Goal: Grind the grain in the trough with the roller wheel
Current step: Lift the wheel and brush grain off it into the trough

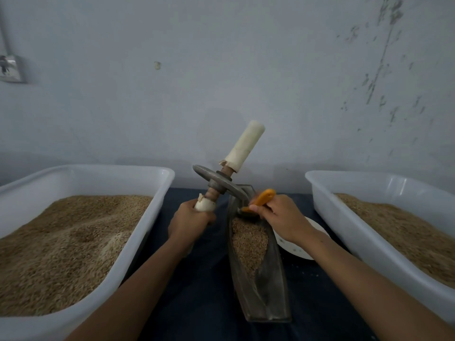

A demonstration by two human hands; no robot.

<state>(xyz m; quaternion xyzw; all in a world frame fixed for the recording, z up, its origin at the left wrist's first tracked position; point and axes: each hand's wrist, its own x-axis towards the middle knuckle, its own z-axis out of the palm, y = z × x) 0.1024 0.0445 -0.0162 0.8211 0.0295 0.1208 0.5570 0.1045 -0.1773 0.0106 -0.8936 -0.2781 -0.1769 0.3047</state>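
- Your left hand, centre of frame, is curled tight round the near white grip of the roller wheel; the wheel is lifted and tilted, far grip pointing up toward the wall.
- The metal disc sits just above and left of the trough's far end, its lower edge close to your right hand.
- Your right hand pinches an orange-handled brush, its head down at the trough's far end, right by the disc edge.
- The trough runs from centre frame down toward lower centre, slightly slanted; grain is heaped in its upper and middle part, near end bare metal.
- A white plate lies just right of the trough, partly under your right forearm.
- Dark cloth shows in the strips between trough and tubs; both forearms cross it.
- Left white tub, lower left, is filled with tan grain, uneven surface with a dent.
- Right white tub, right edge, holds the same grain, lower level.
- Pale wall behind, close to the tubs' far rims.
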